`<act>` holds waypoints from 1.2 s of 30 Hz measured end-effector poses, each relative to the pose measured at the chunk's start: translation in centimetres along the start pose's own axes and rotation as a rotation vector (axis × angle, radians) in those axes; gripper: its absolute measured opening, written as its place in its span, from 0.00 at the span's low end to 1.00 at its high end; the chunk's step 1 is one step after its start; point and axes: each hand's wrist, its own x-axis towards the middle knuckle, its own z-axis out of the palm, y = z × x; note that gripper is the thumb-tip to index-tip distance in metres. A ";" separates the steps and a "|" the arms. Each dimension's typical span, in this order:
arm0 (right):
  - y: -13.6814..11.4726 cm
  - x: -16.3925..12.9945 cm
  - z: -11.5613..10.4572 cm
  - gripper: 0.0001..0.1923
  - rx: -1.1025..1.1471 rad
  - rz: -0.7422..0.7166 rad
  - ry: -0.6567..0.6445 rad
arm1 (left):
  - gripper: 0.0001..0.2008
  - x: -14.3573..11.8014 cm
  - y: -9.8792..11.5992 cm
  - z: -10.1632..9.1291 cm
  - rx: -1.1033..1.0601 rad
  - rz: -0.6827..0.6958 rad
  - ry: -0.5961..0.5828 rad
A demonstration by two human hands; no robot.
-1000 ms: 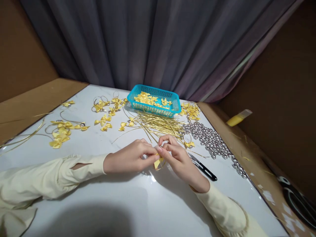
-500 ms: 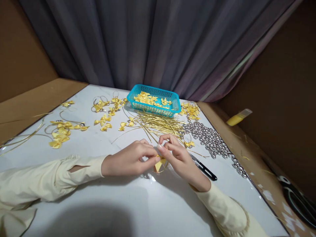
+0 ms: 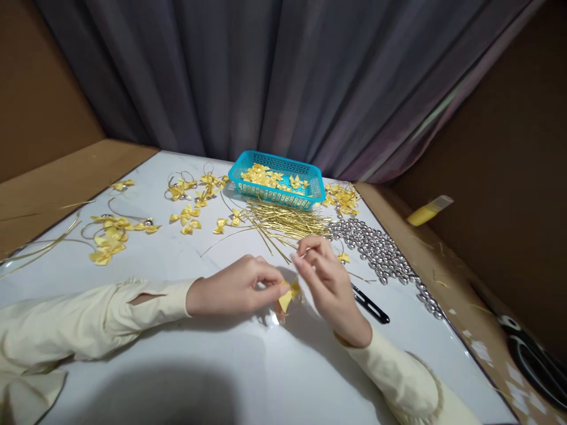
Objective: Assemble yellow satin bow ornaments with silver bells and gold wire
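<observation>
Left hand (image 3: 234, 289) low over a white table (image 3: 186, 354), fingertips pinched on a small yellow ribbon bow (image 3: 287, 294) just above the surface. Right hand (image 3: 330, 283) just beside the bow, thumb and forefinger closed together, contents too small to tell. Black snips (image 3: 370, 306) right of that hand. Behind: gold wires (image 3: 283, 221), silver beads (image 3: 376, 248), a blue basket (image 3: 277, 180) of bows.
</observation>
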 end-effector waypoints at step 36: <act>-0.9 0.6 -3.6 0.14 0.045 0.133 -0.664 | 0.15 0.4 -0.5 -1.7 0.130 0.010 -0.250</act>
